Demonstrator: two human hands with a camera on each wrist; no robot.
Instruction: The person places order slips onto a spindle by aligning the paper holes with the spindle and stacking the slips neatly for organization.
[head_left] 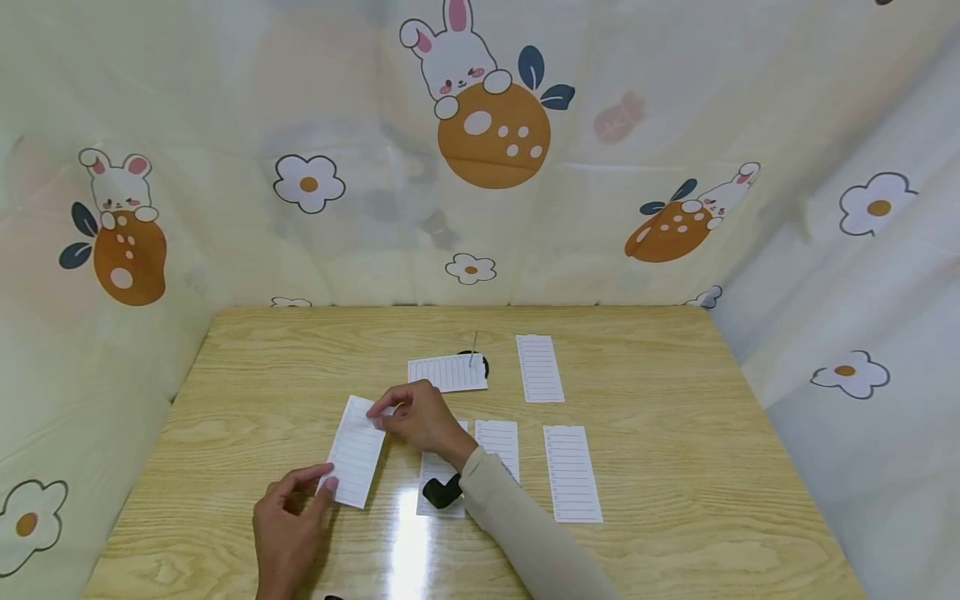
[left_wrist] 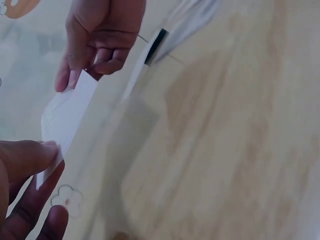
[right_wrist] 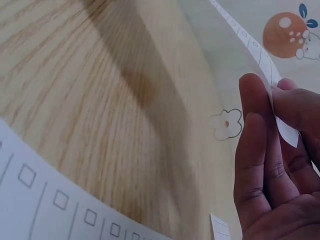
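My left hand pinches the lower left edge of a white lined checklist sheet between thumb and fingers. The right hand pinches the same sheet near its upper right corner. In the left wrist view the sheet stretches between both hands above the table, casting a shadow. From the right wrist, thumb and fingers grip the sheet's end, and small checkboxes show along its edge. Behind the right hand, another lined sheet lies at a black round base with a thin upright spike.
More lined sheets lie on the wooden table: one at the back right, one at the front right, and two partly hidden beneath the right forearm. A printed curtain hangs behind the table and along both sides.
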